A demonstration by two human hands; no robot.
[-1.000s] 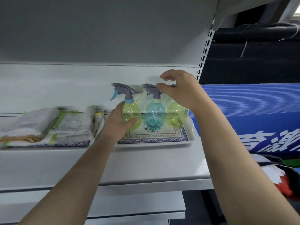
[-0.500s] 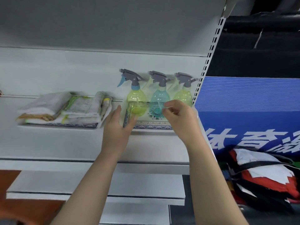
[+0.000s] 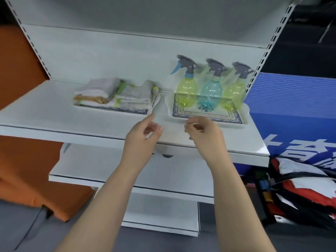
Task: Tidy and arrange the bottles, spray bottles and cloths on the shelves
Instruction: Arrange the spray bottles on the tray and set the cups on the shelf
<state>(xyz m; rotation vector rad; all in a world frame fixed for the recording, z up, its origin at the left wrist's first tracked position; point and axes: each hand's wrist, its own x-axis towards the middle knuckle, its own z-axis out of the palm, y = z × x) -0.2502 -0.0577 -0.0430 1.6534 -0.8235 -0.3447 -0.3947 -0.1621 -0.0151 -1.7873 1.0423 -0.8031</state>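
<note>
Change: Both hands had come off the spray bottles and drawn back to the front edge of the shelf (image 3: 54, 113); half a second before, the left hand was against the left yellow bottle and the right hand was reaching in front of the tray.
Left hand: The left hand (image 3: 143, 135) hung loosely open and empty, fingers slightly curled, just in front of the gap between the two trays.
Right hand: The right hand (image 3: 203, 131) was also empty, fingers half curled, near the front rim of the bottle tray but apart from it.
Spray bottles: The left yellow bottle (image 3: 187, 90), the blue bottle (image 3: 211, 93) and the right yellow bottle (image 3: 234, 91) stood upright in a close row at the back of the right tray (image 3: 243, 120), nozzles all facing left.
Cloths: The folded cloths (image 3: 116, 93) lay stacked on the left tray (image 3: 112, 108), beside the bottle tray and not touching it.
Meaning: With nothing held and both groups sitting neatly, this shelf looked finished; the release probably marked the end of the bottle alignment.
Remaining: The lower shelves (image 3: 101, 168) showed little from here, so whether anything was left there could not be told.
</note>
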